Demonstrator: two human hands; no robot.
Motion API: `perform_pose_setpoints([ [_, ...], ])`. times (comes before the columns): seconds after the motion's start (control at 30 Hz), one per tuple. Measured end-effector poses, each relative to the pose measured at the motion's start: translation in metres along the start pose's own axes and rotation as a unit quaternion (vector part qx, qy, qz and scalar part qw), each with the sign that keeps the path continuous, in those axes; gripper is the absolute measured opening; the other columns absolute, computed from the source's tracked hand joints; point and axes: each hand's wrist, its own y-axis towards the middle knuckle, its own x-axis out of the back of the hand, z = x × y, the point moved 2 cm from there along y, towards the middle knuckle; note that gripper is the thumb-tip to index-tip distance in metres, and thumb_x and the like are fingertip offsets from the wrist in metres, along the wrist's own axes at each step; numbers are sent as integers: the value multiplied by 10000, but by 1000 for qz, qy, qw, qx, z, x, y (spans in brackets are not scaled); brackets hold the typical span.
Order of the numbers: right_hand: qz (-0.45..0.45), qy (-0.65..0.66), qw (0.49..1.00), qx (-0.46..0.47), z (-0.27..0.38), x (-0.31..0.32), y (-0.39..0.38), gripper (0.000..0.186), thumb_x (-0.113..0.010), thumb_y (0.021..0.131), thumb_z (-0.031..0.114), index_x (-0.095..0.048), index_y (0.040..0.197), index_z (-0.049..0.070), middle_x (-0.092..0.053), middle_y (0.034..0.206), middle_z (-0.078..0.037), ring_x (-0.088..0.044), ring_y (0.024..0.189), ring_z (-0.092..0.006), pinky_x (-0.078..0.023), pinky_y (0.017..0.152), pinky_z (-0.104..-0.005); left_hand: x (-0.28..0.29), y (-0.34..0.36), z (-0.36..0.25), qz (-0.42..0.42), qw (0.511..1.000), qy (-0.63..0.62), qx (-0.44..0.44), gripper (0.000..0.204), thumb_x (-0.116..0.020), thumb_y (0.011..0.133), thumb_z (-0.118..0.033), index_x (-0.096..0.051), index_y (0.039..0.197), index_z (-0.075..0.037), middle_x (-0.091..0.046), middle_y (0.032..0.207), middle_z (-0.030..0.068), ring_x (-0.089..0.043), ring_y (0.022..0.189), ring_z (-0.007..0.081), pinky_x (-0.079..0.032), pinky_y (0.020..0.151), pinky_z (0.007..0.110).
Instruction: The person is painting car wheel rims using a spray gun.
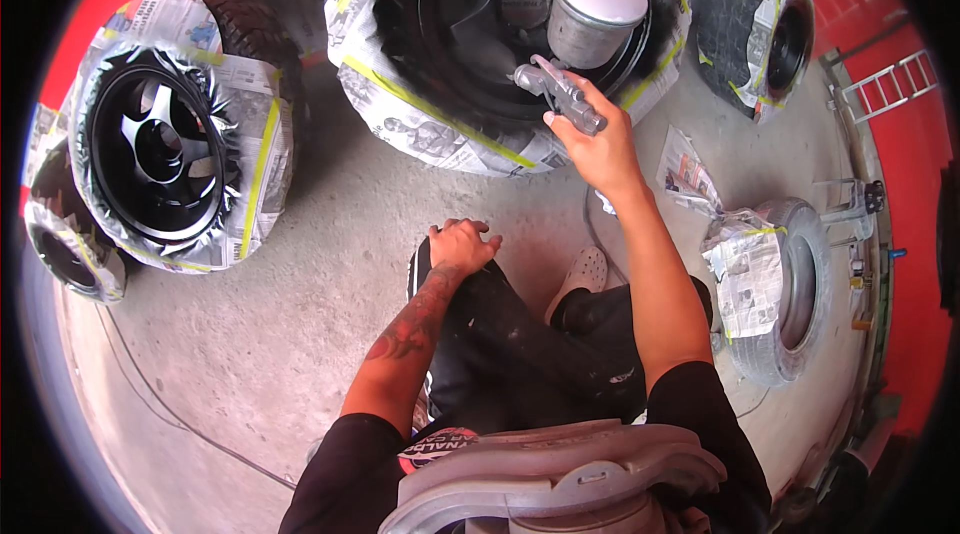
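Note:
My right hand [600,146] is closed round the handle of a metal spray gun [550,84], with a round lidded paint cup [592,26] on top. The gun is held over the near right part of a large wheel rim [455,29], coated black. Newspaper masking [420,129] with yellow-green tape rings this rim, and dark overspray marks the paper's inner edge. Lying on my bent knee in dark trousers, my left hand [463,243] is empty, its fingers slightly apart. Whether the gun's trigger is pulled is hidden by my fingers.
To the left stands another masked tyre with a glossy black rim [160,149], beside a smaller masked wheel [65,249]. More partly papered tyres stand at right, one far [745,39], one nearer [800,284]. A hose [190,426] crosses the concrete floor. A ladder [893,87] leans by the red wall.

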Motion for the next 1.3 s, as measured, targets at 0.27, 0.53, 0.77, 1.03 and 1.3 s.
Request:
perform_pose_setpoints([
  [0.27, -219, 77, 972, -42, -32, 25, -11, 368, -707, 853, 103, -623, 1201, 17, -700, 952, -78, -680, 788, -167, -536, 630, -294, 0, 1, 2, -5, 1000, 1, -6, 432, -620, 842, -520, -753, 1119, -216, -706, 1150, 104, -592, 1194, 261, -337, 1095, 504],
  [0.53, -247, 29, 963, -102, -78, 36, -36, 396, -703, 858, 116, -616, 1239, 59, -682, 907, -44, -660, 728, -122, -513, 504, -259, -1, 5, 0, 18, 999, 27, -4, 447, -613, 845, -541, -742, 1143, -233, -702, 1174, 52, -568, 1226, 230, -319, 1108, 523],
  [0.77, -157, 70, 971, -167, -66, 29, -59, 433, -721, 852, 136, -608, 1259, 39, -679, 922, -45, -650, 755, -113, -534, 524, -264, -3, 7, -3, 0, 1000, 15, -18, 432, -625, 835, -508, -757, 1114, -207, -713, 1133, 106, -597, 1185, 265, -352, 1084, 488],
  [1.03, -206, 75, 967, -129, -67, 46, -23, 506, -727, 827, 138, -600, 1307, 41, -696, 967, -96, -644, 760, -141, -539, 600, -302, -6, 9, -3, 25, 999, 18, -8, 466, -608, 838, -533, -742, 1152, -215, -698, 1187, 80, -562, 1234, 250, -308, 1105, 517],
  [1.3, -355, -91, 930, -13, -78, 92, 15, 346, -706, 850, 120, -641, 1181, 44, -679, 843, -38, -651, 699, -113, -524, 511, -271, 3, 3, -9, 1, 1000, 16, -11, 453, -614, 848, -529, -744, 1141, -209, -699, 1172, 114, -586, 1208, 273, -342, 1094, 495],
])
